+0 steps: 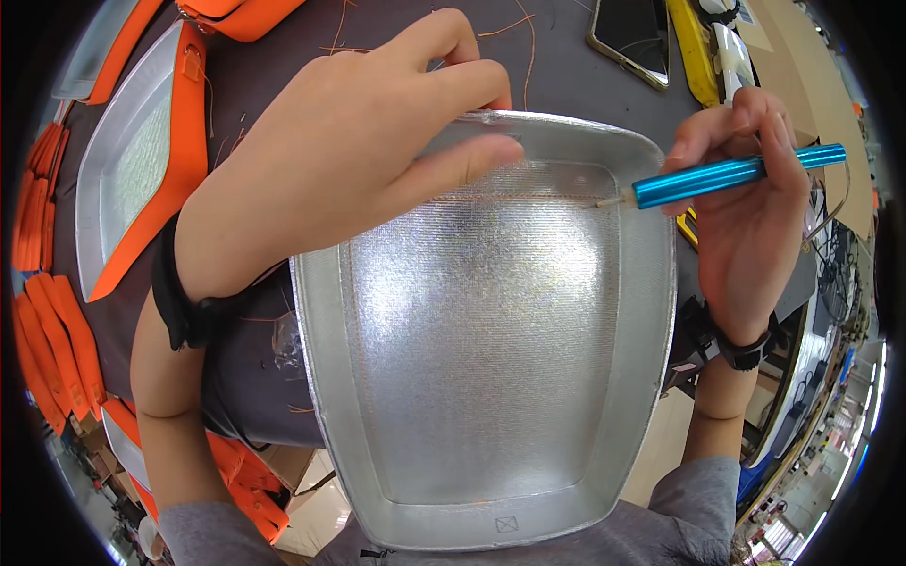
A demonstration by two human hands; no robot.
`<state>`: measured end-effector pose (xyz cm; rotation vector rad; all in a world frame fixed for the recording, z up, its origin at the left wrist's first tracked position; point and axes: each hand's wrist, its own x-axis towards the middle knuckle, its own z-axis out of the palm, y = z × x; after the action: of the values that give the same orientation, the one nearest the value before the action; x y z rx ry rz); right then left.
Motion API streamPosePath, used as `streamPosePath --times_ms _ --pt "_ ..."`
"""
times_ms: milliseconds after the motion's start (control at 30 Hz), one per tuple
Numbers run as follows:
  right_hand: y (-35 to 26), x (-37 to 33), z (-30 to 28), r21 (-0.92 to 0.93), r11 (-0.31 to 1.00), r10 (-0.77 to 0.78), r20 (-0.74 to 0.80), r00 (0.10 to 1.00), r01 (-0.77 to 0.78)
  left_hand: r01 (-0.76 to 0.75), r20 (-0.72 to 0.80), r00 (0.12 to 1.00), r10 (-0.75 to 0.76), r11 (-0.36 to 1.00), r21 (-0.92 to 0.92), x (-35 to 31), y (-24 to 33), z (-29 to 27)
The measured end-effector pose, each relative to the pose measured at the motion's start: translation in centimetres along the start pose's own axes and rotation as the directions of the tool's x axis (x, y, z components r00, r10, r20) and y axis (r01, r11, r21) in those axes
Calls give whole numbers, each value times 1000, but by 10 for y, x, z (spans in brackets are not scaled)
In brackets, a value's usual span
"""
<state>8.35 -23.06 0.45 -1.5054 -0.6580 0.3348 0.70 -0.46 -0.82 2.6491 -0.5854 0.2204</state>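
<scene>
A silver foil-lined, tray-shaped bag piece (481, 377) lies tilted toward me, its far rim raised and its near edge against my shirt. My left hand (377, 132) is closed over the far left rim, fingers curled outside and the slightly blurred thumb inside. A bit of orange shows beside those fingers. In my right hand (746, 179) is a blue metallic pen-shaped tool (698, 181) with a thin tip and a thin cable at its back end. That tip points left, close to a stitched seam inside the lining near the right wall; whether it touches cannot be made out.
Similar orange and silver bag pieces (142, 170) lie at the left, with stacked orange pieces (61, 349) below them. On the dark table (557, 57) are loose orange threads. A phone (632, 38) and a yellow tool (694, 52) lie at the far right, beside cardboard (802, 75).
</scene>
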Motion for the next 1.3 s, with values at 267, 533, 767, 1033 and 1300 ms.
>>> streamPosePath --times_ms 267,533,767,1033,1300 --pt "-3 -5 2 -18 999 -36 14 999 36 -42 -31 999 41 999 -29 -1 -2 0" --pt "1 -4 0 7 997 -71 107 992 71 -11 -10 1000 11 999 -35 -3 -4 0" --pt "1 -6 2 -161 979 -102 129 986 122 -30 -9 1000 30 999 -28 -4 -7 1" --pt "0 -6 6 -185 969 -138 151 979 165 -56 -25 998 54 997 -53 -5 -10 2" --pt "2 -8 13 -219 953 -185 134 974 211 -51 -19 999 50 997 -53 -6 -8 0"
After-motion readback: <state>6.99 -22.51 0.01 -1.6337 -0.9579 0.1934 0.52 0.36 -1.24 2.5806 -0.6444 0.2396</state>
